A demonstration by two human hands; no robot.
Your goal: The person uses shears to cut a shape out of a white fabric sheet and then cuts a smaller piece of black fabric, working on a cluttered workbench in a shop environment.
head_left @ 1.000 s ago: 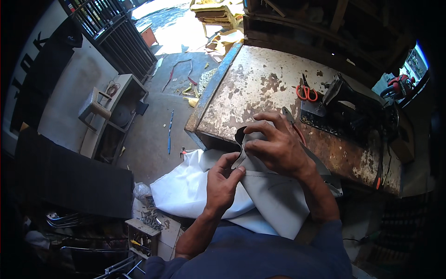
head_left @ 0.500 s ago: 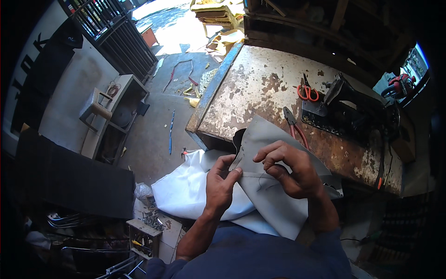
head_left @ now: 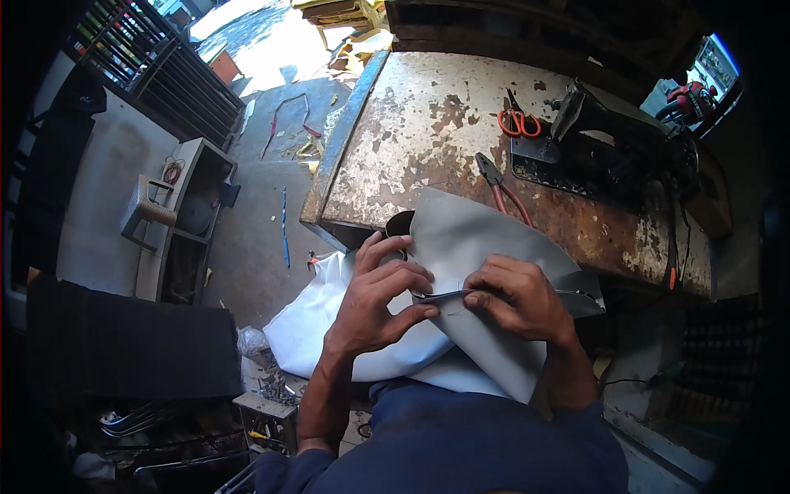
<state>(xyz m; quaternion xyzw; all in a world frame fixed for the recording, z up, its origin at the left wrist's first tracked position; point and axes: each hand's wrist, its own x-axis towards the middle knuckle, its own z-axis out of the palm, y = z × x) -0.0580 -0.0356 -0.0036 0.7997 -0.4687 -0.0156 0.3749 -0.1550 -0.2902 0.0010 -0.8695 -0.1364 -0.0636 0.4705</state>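
Note:
A large sheet of grey upholstery material (head_left: 461,222) with a pale underside lies over the table's near edge and hangs toward my lap. My left hand (head_left: 383,292) pinches its folded seam edge between thumb and fingers. A little to the right, my right hand (head_left: 518,296) has thumb and fingertips closed on the same seam, which stands up as a dark ridge. Fine loose thread (head_left: 459,306) shows beside the right fingertips. Whether those fingers also hold a needle is too small to tell. White material (head_left: 309,321) spreads below and left of my left hand.
On the worn, peeling table (head_left: 403,123) lie red-handled pliers (head_left: 504,191) and orange-handled scissors (head_left: 518,122). A black sewing machine (head_left: 609,148) stands at the right. Leftward are a low shelf unit (head_left: 177,214) and a blue strip (head_left: 285,226) on the floor.
My right hand has come down from above the material onto the seam. My left hand has spread its fingers along the edge, and the seam is now folded upright. The view has shifted slightly.

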